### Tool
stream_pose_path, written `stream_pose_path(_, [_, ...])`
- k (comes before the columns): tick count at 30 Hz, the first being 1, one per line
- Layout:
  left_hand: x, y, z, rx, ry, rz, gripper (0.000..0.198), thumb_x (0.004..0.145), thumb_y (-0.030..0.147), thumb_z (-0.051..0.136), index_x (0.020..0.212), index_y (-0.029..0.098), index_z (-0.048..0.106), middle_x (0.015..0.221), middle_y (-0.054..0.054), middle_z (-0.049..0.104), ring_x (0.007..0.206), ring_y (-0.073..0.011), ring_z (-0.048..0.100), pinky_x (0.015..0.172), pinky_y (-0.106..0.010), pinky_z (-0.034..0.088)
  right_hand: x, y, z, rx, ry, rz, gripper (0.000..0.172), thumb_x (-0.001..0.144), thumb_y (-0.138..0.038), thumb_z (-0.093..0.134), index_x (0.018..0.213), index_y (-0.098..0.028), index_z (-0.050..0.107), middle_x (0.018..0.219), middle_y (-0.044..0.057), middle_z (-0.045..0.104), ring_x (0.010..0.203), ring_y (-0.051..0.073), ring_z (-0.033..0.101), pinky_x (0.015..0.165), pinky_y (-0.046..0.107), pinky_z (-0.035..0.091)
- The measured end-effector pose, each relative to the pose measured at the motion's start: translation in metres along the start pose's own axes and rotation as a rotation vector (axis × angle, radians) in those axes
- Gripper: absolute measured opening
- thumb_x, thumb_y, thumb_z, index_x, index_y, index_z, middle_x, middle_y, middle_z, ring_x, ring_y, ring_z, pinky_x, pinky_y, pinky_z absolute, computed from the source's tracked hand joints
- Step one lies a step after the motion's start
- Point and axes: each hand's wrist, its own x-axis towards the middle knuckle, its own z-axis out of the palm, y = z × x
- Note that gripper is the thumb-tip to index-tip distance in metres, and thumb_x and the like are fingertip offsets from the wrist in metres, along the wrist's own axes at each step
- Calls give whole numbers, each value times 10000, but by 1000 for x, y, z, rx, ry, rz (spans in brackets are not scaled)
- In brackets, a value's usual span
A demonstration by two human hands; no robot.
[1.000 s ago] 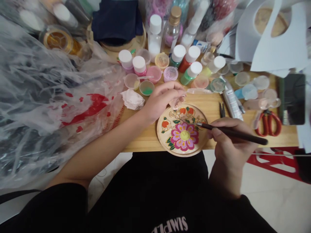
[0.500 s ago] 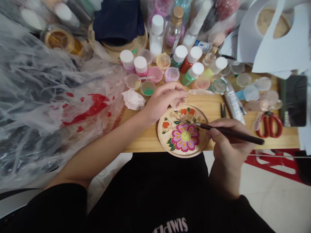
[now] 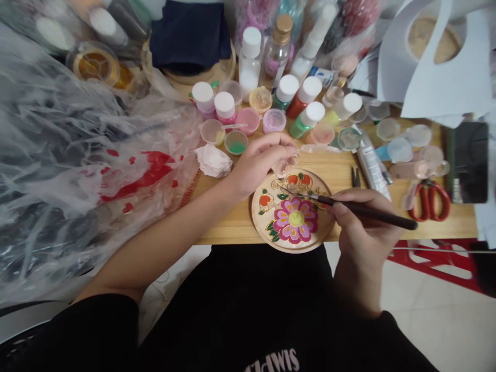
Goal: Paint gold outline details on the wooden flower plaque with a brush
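My right hand (image 3: 364, 227) is closed around a dark-handled paintbrush (image 3: 368, 213). The brush's thin tip reaches left over the upper part of a round wooden plate (image 3: 260, 219), near gold outlines and green leaves. Painted on the plate are a large pink and purple flower (image 3: 296, 218) with a yellow centre and several orange fruits. Above the plate's top edge, my left hand (image 3: 267, 157) is closed on a small translucent cup (image 3: 285, 166) with something pale pink in it; the fingers partly hide it.
Small paint cups (image 3: 236, 143) and white-capped paint bottles (image 3: 308, 120) crowd the wooden table behind the plate. A crumpled tissue (image 3: 214, 160) lies left of my left hand. To the right are a tube (image 3: 372, 165) and red-handled scissors (image 3: 429, 200). Plastic wrap (image 3: 96, 134) covers the left side.
The paintbrush and my right hand have shifted very slightly left, the tip moving a little across the plate. My left hand keeps its hold on the cup.
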Motion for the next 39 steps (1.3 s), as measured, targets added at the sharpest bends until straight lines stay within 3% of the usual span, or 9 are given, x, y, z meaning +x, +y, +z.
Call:
stream_pose_path(17, [-1,3,2,-46,11,-36,188,838,85,579,670,161,614,617,26,592,577,-67,547,589,-227,399,-1,2,-1,22,-11,-22,66,777,-208,733,821,-255,716,737,-17,662,573,123,575,522,286,444])
stream_pose_path(28, [-2,0,-1,4,-5,-5,111,794,172,604,685,180,628,635,23,613,604,-88,553,604,-242,415,-2,1,-1,14,-1,-2,53,783,-219,736,822,-248,715,744,-19,670,588,114,583,517,261,442])
stream_pose_path(33, [-2,-1,-3,4,-11,-4,82,760,225,636,691,181,633,655,18,633,618,-87,563,586,-232,398,2,-5,1,96,112,3,49,760,-229,735,795,-232,700,704,-22,664,540,115,578,495,264,457])
stream_pose_path(36, [-2,-1,-4,21,-3,-22,84,757,248,645,709,181,632,669,15,640,630,-90,570,605,-237,411,11,-9,4,223,220,-8,80,744,-265,740,752,-220,674,594,-43,615,448,105,535,406,238,387])
stream_pose_path(39, [-2,-1,-5,34,13,-25,87,738,265,658,711,187,634,673,20,639,643,-93,572,627,-238,422,18,-11,6,337,234,-4,130,733,-308,753,723,-214,664,546,-52,589,408,97,525,354,217,337])
